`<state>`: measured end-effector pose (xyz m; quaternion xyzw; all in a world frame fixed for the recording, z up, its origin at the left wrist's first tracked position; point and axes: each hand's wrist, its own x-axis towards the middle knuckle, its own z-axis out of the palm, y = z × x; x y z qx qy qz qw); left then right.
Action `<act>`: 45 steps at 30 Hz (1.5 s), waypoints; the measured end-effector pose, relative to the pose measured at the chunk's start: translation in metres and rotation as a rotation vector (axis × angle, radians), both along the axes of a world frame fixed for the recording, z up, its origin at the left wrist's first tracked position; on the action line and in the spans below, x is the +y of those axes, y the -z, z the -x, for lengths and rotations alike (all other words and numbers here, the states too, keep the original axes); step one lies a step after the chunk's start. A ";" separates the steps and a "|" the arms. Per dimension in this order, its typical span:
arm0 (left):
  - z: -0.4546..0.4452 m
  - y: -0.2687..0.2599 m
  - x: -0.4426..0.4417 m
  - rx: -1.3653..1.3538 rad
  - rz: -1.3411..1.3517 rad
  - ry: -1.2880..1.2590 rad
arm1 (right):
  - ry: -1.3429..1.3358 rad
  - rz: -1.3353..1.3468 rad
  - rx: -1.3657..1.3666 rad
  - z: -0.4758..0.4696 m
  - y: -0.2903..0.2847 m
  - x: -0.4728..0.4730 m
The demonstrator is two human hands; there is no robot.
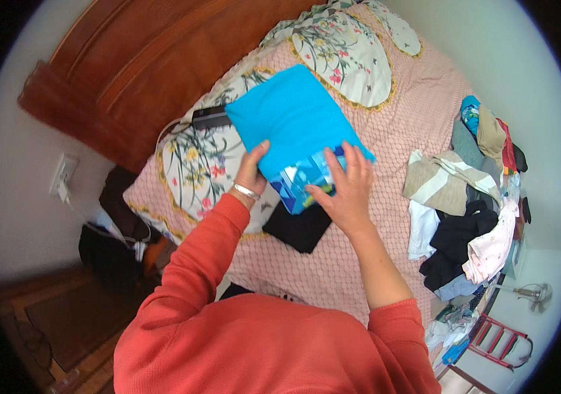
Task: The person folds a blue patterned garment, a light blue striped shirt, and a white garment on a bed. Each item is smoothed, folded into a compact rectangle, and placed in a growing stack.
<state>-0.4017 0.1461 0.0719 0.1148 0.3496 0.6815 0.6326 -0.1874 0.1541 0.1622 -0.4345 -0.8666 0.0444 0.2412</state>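
Note:
A bright blue folded garment with a patterned band of blue, white and yellow-green along its near edge is in front of me, tilted above the bed. My left hand grips it at the left edge, thumb on top and the other fingers hidden beneath. A silver bangle circles that wrist. Over the patterned band is my right hand, its fingers spread and touching the cloth near the right corner. Partly covered by the blue garment, a folded black cloth lies on the bed.
Floral pillows line the wooden headboard; a dark box-like object with a cable rests there. Loose clothes are heaped along the right of the pink bedspread. A red stepladder stands beyond. A wall socket is at left.

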 end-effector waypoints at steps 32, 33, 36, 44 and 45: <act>0.130 0.034 0.200 0.342 0.377 -0.126 | 0.053 0.271 0.196 0.175 0.129 0.182; 0.123 0.034 0.198 0.354 0.364 -0.151 | 0.054 0.270 0.255 0.172 0.132 0.182; 0.104 0.027 0.198 0.348 0.303 -0.167 | 0.095 0.294 0.432 0.164 0.133 0.182; 0.045 -0.005 0.168 0.350 0.090 -0.202 | 0.183 0.153 0.508 0.113 0.095 0.138; 0.030 -0.007 0.161 0.303 0.013 -0.196 | 0.179 0.073 0.474 0.096 0.087 0.132</act>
